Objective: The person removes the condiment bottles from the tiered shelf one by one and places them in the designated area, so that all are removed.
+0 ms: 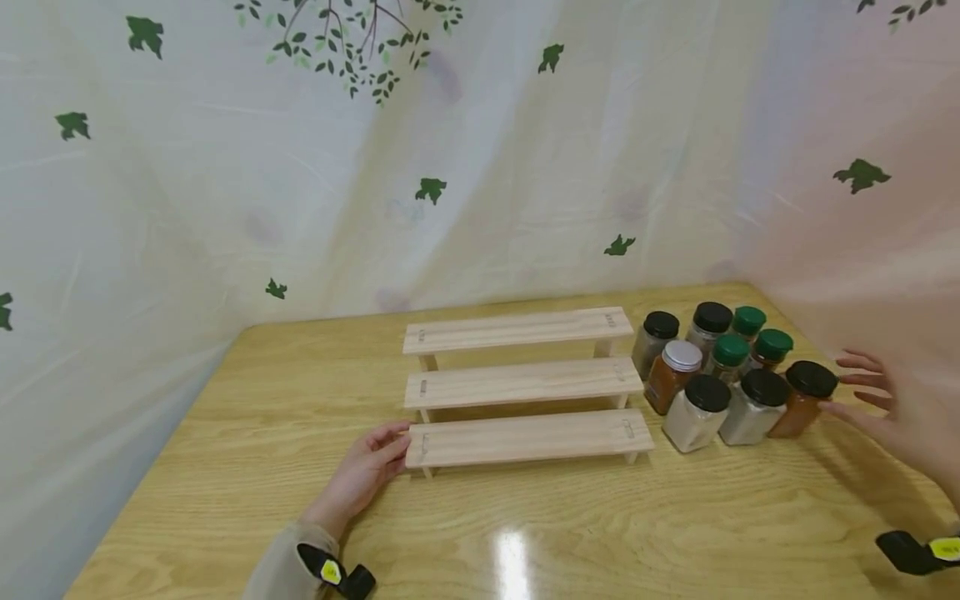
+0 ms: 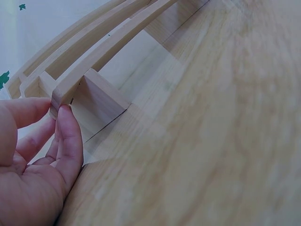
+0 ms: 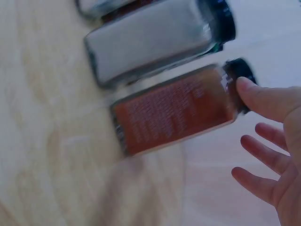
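A three-step wooden rack (image 1: pixel 528 437) stands on the table. At its front left corner my left hand (image 1: pixel 369 467) pinches the end of the lowest board, thumb and fingers on either side of the tip (image 2: pixel 61 96) in the left wrist view. On the right, my right hand (image 1: pixel 892 408) is beside the black-lidded jar of red-brown spice (image 1: pixel 797 414), its fingers spread. In the right wrist view the thumb of the right hand (image 3: pixel 277 136) is at the lid of that spice jar (image 3: pixel 174 113); whether it touches is unclear.
Several other spice jars crowd together right of the rack, among them a silver-lidded jar (image 1: pixel 673 379), white-filled jars (image 1: pixel 696 421) and green-lidded jars (image 1: pixel 729 354). A pale curtain with leaf prints (image 1: pixel 517 183) hangs behind the wooden table (image 1: pixel 300 400) and along its sides.
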`<action>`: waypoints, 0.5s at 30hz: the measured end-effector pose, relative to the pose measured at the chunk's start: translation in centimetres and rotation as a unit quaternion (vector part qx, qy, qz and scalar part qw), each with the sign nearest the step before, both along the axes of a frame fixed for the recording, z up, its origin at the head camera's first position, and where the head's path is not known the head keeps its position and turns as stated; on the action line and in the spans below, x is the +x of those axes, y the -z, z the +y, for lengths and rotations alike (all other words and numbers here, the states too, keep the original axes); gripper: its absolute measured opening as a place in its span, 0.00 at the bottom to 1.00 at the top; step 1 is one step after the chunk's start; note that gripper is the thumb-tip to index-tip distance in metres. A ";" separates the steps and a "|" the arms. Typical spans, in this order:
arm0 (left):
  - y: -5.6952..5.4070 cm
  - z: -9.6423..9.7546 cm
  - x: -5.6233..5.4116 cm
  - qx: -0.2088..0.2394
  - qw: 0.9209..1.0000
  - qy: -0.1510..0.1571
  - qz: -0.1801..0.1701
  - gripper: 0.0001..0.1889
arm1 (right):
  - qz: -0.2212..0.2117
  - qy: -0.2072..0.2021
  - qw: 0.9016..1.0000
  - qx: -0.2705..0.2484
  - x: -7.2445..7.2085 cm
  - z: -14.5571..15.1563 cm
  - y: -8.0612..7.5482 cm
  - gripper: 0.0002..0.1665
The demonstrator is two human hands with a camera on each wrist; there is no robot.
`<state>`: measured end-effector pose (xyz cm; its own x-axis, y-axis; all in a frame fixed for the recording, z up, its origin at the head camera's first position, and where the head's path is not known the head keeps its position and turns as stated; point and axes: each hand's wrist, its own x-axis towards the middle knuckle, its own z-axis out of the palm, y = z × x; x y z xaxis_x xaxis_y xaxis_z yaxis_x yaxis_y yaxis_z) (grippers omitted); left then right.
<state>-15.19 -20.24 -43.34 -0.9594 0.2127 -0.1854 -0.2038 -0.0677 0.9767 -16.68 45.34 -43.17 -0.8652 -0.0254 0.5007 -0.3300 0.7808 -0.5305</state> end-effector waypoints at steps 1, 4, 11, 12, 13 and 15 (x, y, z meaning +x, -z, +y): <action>0.0 0.0 0.0 0.000 1.000 -0.001 0.001 0.15 | 0.002 0.008 1.000 -0.012 0.0 0.0 -0.2 0.49; 0.1 -0.2 0.1 0.000 1.000 -0.007 -0.001 0.15 | 0.000 0.023 0.999 -0.038 0.6 -1.6 -1.7 0.43; -1.3 -1.2 0.2 -0.005 1.000 0.005 -0.005 0.21 | 0.010 -0.030 0.996 -0.081 3.3 -9.5 -7.2 0.34; -1.7 -1.5 0.3 -0.010 1.000 0.011 -0.007 0.22 | 0.010 -0.035 0.997 -0.069 3.6 -10.4 -7.7 0.34; -2.1 -1.8 0.3 -0.026 1.000 0.016 -0.001 0.23 | 0.015 -0.040 0.997 -0.066 3.7 -11.3 -8.0 0.33; -3.1 -2.3 0.5 -0.073 0.997 0.024 0.024 0.25 | 0.021 -0.049 0.996 -0.067 3.8 -12.9 -8.4 0.34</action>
